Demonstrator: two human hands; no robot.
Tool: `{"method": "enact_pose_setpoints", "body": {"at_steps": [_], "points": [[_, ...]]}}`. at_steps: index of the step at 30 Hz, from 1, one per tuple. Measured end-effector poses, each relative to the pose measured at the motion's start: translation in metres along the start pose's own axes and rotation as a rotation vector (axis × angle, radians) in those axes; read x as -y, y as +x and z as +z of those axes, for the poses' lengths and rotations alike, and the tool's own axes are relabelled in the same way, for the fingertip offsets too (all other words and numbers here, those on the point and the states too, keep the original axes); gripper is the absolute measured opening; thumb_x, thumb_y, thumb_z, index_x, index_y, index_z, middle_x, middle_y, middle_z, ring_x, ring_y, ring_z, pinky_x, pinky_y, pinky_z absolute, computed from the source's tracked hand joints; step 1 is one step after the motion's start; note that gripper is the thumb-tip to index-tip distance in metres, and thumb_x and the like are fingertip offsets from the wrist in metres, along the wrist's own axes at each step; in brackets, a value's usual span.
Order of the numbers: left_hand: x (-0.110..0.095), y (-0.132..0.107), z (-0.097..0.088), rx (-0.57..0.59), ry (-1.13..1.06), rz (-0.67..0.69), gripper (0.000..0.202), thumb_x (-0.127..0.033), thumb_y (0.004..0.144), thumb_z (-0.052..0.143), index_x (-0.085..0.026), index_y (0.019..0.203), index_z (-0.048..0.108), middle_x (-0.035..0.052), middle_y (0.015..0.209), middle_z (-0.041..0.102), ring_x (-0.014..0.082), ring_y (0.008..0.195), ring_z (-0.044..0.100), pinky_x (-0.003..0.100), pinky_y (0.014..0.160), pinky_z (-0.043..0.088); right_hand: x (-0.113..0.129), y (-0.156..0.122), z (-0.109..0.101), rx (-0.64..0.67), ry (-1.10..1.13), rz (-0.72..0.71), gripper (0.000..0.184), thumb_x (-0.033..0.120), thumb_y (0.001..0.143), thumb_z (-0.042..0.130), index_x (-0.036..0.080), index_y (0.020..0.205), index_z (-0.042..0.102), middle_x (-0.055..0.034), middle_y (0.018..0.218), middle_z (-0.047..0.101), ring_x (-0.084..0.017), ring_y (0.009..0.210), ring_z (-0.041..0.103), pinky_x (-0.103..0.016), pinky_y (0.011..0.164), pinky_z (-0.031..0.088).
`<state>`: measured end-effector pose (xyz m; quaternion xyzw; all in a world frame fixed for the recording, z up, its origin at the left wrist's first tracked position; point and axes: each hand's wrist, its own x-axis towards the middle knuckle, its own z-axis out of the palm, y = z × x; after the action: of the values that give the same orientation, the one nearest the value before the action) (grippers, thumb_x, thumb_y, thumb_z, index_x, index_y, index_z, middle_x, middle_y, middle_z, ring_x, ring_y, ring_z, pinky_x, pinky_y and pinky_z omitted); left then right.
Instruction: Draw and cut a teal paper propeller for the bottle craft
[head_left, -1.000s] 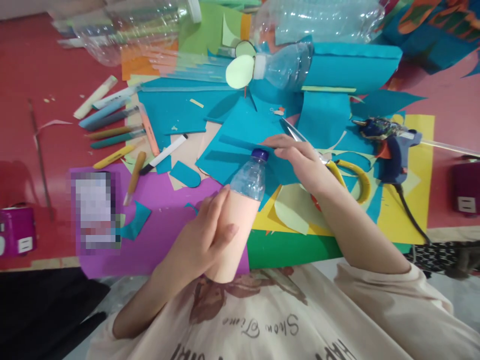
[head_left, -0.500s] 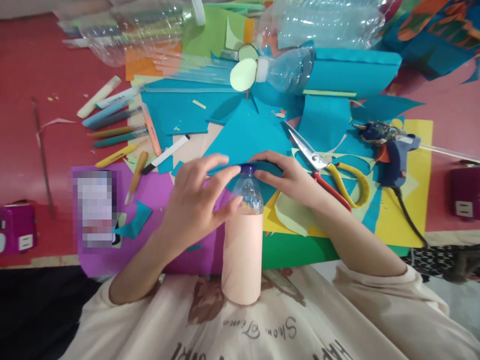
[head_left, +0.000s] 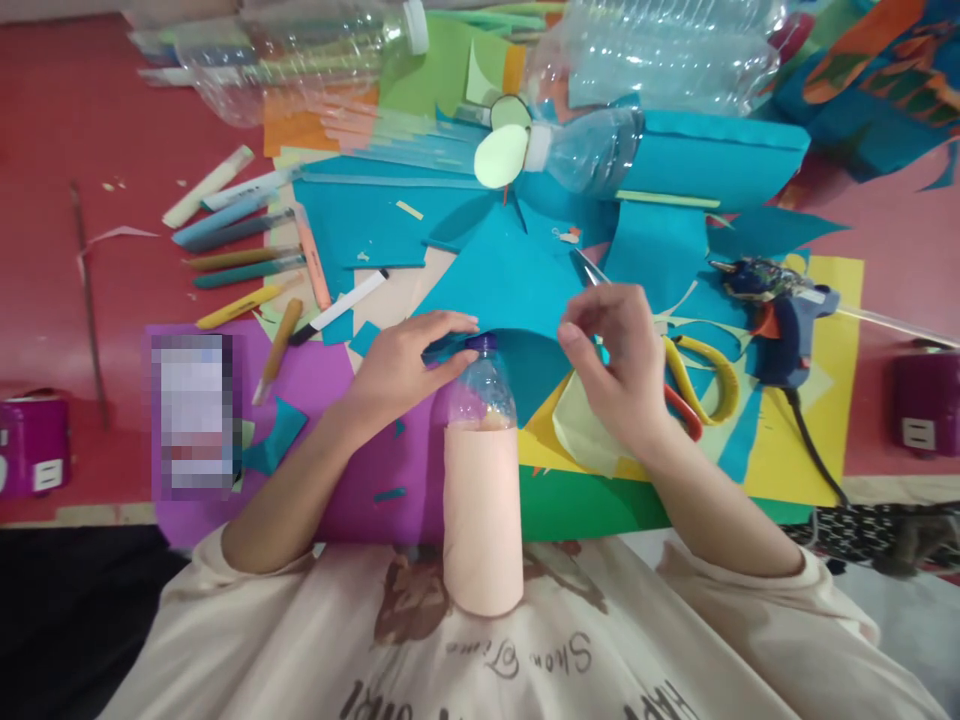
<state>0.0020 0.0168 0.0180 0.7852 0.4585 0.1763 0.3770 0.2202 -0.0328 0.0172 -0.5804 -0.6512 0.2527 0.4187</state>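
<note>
A clear plastic bottle with a purple cap and a pale peach paper wrap leans against the shirt front. My left hand is at its neck, fingers stretched and thumb apart, the tips beside the cap. Whether they grip it I cannot tell. Behind the cap lies a blue sheet whose near edge curves upward. Right of the bottle, my right hand is raised with curled fingers, thumb and index close together at the sheet's right edge. What they hold, if anything, is hidden. Scissors lie partly behind this hand.
On the right, a glue gun with a cord rests on yellow paper. Pens and markers and a blurred phone lie on the left. Plastic bottles and paper scraps fill the back.
My right hand has moved away from the cap, rightward, and its fingers have curled. The left thumb has come up closer to the cap. The bottle stays against the shirt.
</note>
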Motion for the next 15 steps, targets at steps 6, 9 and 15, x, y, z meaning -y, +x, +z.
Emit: {"method": "enact_pose_setpoints", "body": {"at_steps": [6,9,15], "points": [[0.001,-0.001,-0.002,0.020,-0.061,-0.091,0.026,-0.038,0.086,0.058,-0.023,0.104,0.067,0.0014,0.109,0.074,0.0175,0.099,0.068,0.025,0.086,0.051,0.039,-0.057,-0.006,0.348,-0.142,-0.070,0.051,0.061,0.088,0.050,0.017,0.115,0.052,-0.0087,0.077,0.068,-0.022,0.064,0.065,-0.031,0.050,0.048],[0.001,-0.002,-0.002,-0.001,-0.060,-0.092,0.027,-0.041,0.086,0.057,-0.023,0.103,0.067,0.0017,0.107,0.074,0.0177,0.098,0.068,0.025,0.085,0.051,0.042,-0.084,0.009,0.555,-0.141,0.101,0.101,0.077,0.078,0.048,0.009,0.148,0.020,-0.0060,0.070,0.066,-0.022,0.051,0.062,-0.031,0.042,0.043],[0.001,-0.004,-0.005,-0.062,-0.055,-0.085,0.031,-0.046,0.086,0.056,-0.025,0.105,0.066,0.0014,0.107,0.073,0.0189,0.100,0.067,0.025,0.084,0.051,0.041,-0.082,0.006,0.685,0.018,0.375,0.101,0.060,0.080,0.058,0.011,0.151,0.005,-0.0117,0.088,0.068,-0.023,0.062,0.065,-0.034,0.050,0.051]]}}
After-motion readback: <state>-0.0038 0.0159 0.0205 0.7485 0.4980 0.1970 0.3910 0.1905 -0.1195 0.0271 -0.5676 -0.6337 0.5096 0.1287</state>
